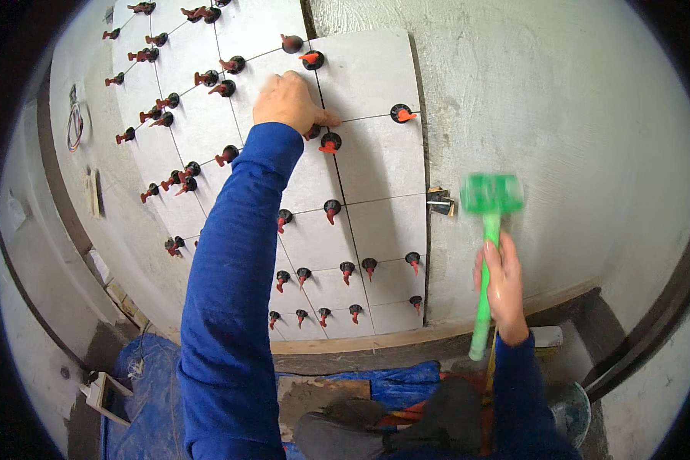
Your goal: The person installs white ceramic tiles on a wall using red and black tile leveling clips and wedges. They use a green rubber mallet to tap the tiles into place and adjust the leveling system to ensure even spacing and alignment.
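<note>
My left hand rests against a pale grey wall tile, thumb stretched to the right across the joint. A red-and-black tile levelling clip sits partly hidden just below that thumb. Close by are another levelling clip to the lower right and an orange-handled clip above. The fingertips of this hand are mostly out of sight behind its back. Out to the right, my right hand grips a bright green mallet by its handle, head up and blurred by motion. The mallet is apart from the tiles.
Several more clips line the tile joints. Bare plastered wall lies right of the tiles, with an electrical box at their edge. Below are a wooden batten, a blue tarp, a board and a bucket.
</note>
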